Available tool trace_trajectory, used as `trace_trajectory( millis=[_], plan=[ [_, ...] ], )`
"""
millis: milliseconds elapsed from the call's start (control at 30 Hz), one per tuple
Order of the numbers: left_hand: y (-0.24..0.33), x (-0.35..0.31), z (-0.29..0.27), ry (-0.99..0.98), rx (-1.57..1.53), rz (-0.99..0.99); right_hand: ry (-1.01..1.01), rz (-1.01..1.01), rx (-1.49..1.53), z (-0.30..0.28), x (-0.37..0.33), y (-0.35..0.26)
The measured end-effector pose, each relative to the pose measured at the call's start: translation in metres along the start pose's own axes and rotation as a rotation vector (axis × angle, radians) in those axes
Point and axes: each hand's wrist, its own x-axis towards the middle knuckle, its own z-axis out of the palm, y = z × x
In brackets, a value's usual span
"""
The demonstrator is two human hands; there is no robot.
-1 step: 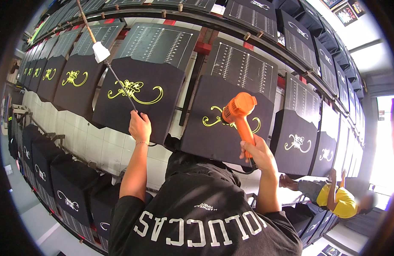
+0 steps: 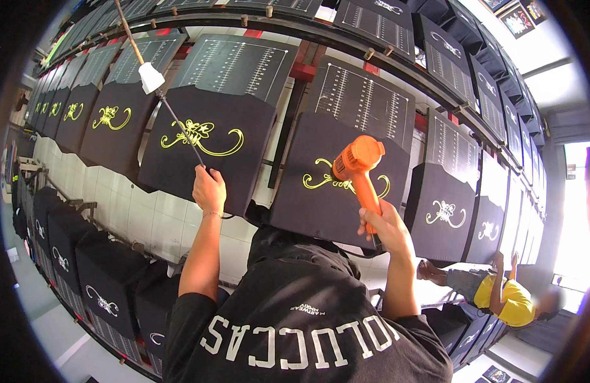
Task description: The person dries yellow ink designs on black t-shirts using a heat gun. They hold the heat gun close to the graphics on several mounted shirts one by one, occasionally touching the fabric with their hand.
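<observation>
My right hand (image 2: 392, 231) is wrapped around the handle of an orange hair dryer (image 2: 361, 159). The dryer is over a black cloth panel (image 2: 291, 207) with a yellow scroll print, and covers the middle of that print. My left hand (image 2: 210, 186) is closed on a dark power cord (image 2: 178, 122), which runs up to a white connector (image 2: 152, 77) on a brown hanging line. Behind that cord lies another black panel (image 2: 234, 175) with a yellow scroll print (image 2: 223, 148). Both panels lie on dark boards (image 2: 365, 96) with white ruled marks.
More boards with black panels stretch left and right, some with yellow prints, some with white (image 2: 445, 215). A metal rail (image 2: 295, 14) with pegs runs behind them. Another row of panels (image 2: 103, 290) stands at the lower left. A person in a yellow top (image 2: 509, 300) is at the right.
The hair dryer has shifted up very slightly in my right hand's grip. My left hand and the cord look unmoved.
</observation>
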Motion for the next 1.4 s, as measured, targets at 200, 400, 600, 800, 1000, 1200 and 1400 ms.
trace_trajectory(
  millis=[200, 400, 600, 800, 1000, 1200, 1400],
  plan=[
    [0.0, 0.002, -0.002, -0.028, -0.039, -0.01, 0.068, -0.045, 0.019, 0.003, 0.011, 0.002],
    [-0.001, 0.0, -0.001, 0.018, 0.01, 0.023, -0.016, 0.037, 0.021, -0.003, -0.013, 0.004],
    [0.001, 0.0, -0.001, 0.004, 0.015, 0.013, 0.033, 0.041, 0.005, -0.006, -0.013, 0.008],
    [0.001, 0.0, -0.001, 0.006, 0.011, 0.011, 0.062, -0.02, 0.009, -0.005, 0.007, -0.003],
    [0.001, 0.0, 0.001, 0.025, -0.001, 0.024, 0.024, -0.071, 0.041, 0.0, 0.026, -0.01],
    [0.004, 0.0, -0.002, 0.001, -0.002, 0.012, 0.066, -0.034, 0.032, -0.004, 0.02, -0.007],
    [-0.002, 0.001, -0.002, -0.072, -0.157, -0.066, 0.052, 0.014, 0.053, -0.018, 0.007, -0.004]
  ],
)
